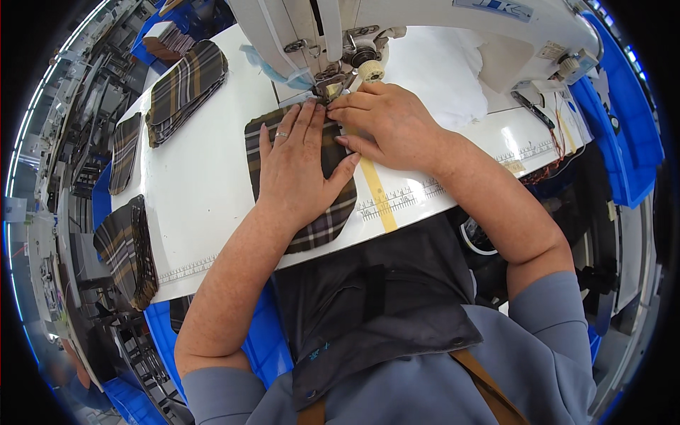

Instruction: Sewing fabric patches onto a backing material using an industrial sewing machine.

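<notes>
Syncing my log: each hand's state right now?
Left hand: open, flat on the dark brown plaid, round-cornered fabric panel.
Right hand: partly curled at the panel's right edge; grip cannot be told.

Lighting: bright, white, even; strip lights (pixel 54 62) bowed along the left rim by fisheye distortion, glare patches on the glossy white tabletop (pixel 198 177), white cloth (pixel 433 74) nearly washed out. Focus: plaid fabric (pixel 322 230) crisp, lower-left background figure (pixel 64 375) blurred. Edges: corners black, space beneath the tabletop dim.
</notes>
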A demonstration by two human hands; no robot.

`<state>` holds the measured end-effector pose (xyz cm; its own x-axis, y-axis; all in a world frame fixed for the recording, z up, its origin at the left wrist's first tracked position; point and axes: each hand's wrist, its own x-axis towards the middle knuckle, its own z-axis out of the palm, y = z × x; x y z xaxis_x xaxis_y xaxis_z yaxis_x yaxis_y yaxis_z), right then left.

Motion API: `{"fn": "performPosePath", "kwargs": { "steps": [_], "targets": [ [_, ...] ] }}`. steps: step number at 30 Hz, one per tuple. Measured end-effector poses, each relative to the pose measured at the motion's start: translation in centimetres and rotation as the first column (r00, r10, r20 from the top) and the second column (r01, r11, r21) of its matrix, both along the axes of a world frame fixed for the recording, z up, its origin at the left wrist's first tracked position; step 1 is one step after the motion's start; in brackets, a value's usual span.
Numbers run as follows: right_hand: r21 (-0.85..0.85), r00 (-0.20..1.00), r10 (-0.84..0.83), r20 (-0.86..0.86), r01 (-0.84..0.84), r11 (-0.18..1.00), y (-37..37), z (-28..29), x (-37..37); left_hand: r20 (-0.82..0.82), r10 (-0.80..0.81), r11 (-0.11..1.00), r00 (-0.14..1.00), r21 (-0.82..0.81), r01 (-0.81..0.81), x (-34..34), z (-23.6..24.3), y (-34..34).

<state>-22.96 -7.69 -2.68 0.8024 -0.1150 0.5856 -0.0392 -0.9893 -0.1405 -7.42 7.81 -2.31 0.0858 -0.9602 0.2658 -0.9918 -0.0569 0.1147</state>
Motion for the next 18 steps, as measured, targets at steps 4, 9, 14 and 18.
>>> {"fn": "performPosePath", "kwargs": {
  "steps": [4,9,14,18],
  "targets": [
    [0.000,0.999,-0.023,-0.033,0.023,1.000,0.1,-0.1,0.0,0.018,0.016,0.998,1.000,0.053,-0.017,0.2,0.0,-0.1],
    [-0.018,0.999,-0.033,-0.039,0.032,0.999,0.2,0.3,-0.2,0.065,-0.016,0.992,0.998,0.123,0.008,-0.4,0.7,1.1],
    [-0.015,0.999,-0.035,-0.038,0.035,0.999,0.3,0.3,-0.1,-0.119,-0.140,0.989,0.983,0.036,0.145,0.4,1.3,2.5],
    [0.002,0.999,-0.025,-0.029,0.025,1.000,0.4,0.3,-0.2,-0.346,-0.196,0.980,0.918,-0.053,0.190,0.7,1.2,2.7]
  ]
}}
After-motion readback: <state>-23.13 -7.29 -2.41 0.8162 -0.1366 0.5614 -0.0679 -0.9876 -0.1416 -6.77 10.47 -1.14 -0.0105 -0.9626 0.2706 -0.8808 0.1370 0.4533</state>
